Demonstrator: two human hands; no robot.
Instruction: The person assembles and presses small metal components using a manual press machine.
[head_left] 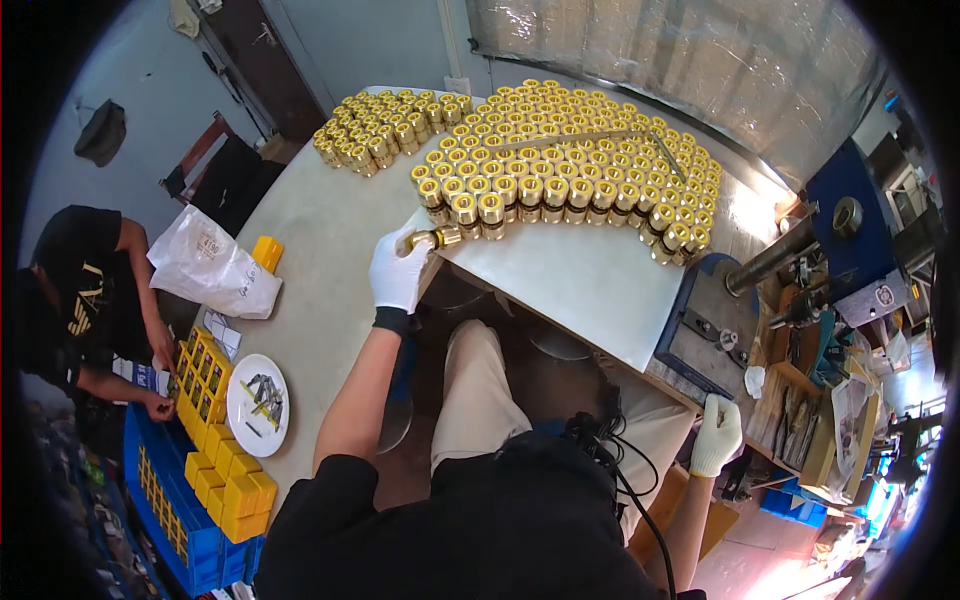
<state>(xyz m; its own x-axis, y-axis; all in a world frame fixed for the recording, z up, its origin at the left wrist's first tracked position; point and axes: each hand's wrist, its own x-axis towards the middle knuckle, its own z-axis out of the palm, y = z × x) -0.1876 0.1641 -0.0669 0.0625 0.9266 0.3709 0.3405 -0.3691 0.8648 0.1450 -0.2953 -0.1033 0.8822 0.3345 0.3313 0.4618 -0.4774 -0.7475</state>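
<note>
My left hand (397, 272), in a white glove, grips a brass cylindrical fitting (437, 238) lying on its side at the table's inner edge. Just beyond it stand many brass fittings (555, 190) packed upright in rows. My right hand (716, 438), also in a white glove, is curled closed beside the near corner of the dark machine base (690, 345). What its fingers hold, if anything, is hidden.
Thin metal strips (570, 138) lie across the fittings. A press column (780, 255) rises at right. To the left are a white sack (215, 265), a plate (245, 435) of small metal parts, yellow boxes (243, 500) and a blue crate (170, 530). Another person (85, 300) works there.
</note>
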